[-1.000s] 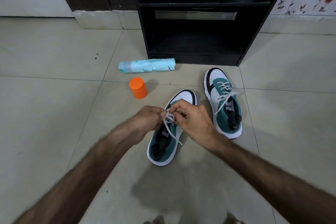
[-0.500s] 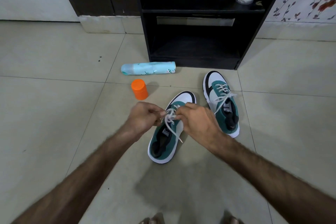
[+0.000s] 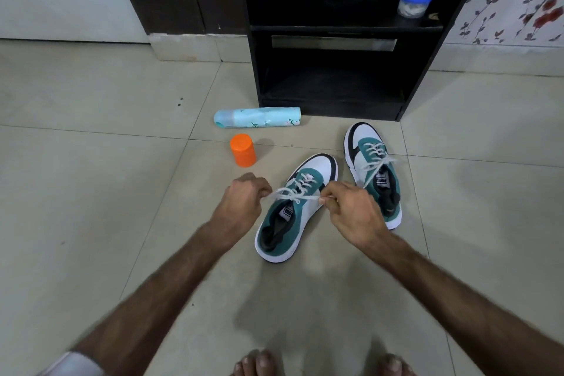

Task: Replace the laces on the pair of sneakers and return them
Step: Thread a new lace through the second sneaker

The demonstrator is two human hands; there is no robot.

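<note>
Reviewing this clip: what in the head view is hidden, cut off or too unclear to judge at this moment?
- Lace ends: each hand's grip hides them inside the left hand and right hand; knot state unclear.
- Near sneaker: right side partly behind the right hand.
- Black shelf unit: interior too dark; top cut off.
- Blue-lidded jar: contents too small.
- Lying spray can: label unreadable.

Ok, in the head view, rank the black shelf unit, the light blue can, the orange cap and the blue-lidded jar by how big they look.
Largest to smallest:
1. black shelf unit
2. light blue can
3. orange cap and blue-lidded jar: these look alike, and the jar sits farther back, so I won't rank them.
</note>
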